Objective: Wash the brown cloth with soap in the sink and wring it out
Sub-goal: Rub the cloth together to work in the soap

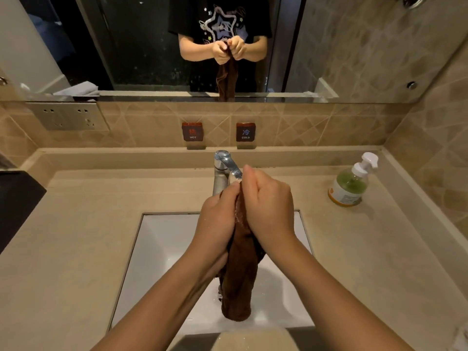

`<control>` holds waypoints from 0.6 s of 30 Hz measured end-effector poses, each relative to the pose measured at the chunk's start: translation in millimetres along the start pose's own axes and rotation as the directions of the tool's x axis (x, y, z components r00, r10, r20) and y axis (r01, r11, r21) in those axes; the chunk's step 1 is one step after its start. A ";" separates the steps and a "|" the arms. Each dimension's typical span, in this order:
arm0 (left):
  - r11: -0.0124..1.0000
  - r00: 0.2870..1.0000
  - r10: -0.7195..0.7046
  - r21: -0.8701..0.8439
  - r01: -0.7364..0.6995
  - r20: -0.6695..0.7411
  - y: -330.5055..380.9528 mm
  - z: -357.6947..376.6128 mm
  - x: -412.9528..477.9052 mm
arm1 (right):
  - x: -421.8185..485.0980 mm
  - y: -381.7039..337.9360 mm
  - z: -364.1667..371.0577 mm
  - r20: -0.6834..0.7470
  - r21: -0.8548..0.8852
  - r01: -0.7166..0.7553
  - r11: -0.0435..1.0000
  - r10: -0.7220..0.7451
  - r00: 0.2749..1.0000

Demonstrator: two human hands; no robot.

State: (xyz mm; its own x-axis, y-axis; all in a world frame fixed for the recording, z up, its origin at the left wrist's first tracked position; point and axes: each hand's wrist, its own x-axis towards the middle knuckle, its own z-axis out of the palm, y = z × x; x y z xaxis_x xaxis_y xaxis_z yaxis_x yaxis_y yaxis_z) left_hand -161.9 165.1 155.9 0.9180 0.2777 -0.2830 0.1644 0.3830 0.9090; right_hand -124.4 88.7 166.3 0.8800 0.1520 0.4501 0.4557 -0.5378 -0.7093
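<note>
The brown cloth [239,274] hangs bunched and wet over the white sink [157,249], its lower end down near the basin floor. My left hand [217,219] grips the cloth's upper part from the left. My right hand [268,206] is closed on the same upper part from the right, pressed against the left hand. A little foam shows on the cloth between my hands. Both hands are just in front of the chrome tap [222,171]. The green soap pump bottle [350,183] stands on the counter at the right.
The beige counter [83,236] surrounds the sink. HOT [192,131] and COLD [245,132] signs are on the tiled back wall under a mirror [152,46]. A wall socket plate [68,116] is at the left, a black object [17,203] at the left edge.
</note>
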 end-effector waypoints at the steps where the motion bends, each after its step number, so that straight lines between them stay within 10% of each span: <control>1: 1.000 1.000 0.005 -0.001 -0.005 -0.010 1.2 -2.0 2.3 | -5.0 0.0 0.0 0.026 -0.011 0.013 1.000 -0.012 1.000; 14: 0.998 0.993 0.029 0.060 -0.022 -0.116 -3.2 -0.3 9.6 | -44.8 -7.6 0.8 0.057 -0.168 0.090 0.982 -0.082 0.995; 18: 0.999 0.999 -0.016 0.044 0.018 -0.049 -10.8 5.5 2.2 | -10.5 6.5 -6.0 0.044 -0.037 -0.110 0.993 0.111 0.993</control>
State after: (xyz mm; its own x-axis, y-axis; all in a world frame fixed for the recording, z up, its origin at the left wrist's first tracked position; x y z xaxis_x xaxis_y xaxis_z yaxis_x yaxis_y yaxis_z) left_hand -159.6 156.7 147.1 0.8963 0.3147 -0.3125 0.1969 0.3490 0.9162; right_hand -131.5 78.6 160.2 0.9303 0.1278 0.3438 0.3512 -0.5812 -0.7341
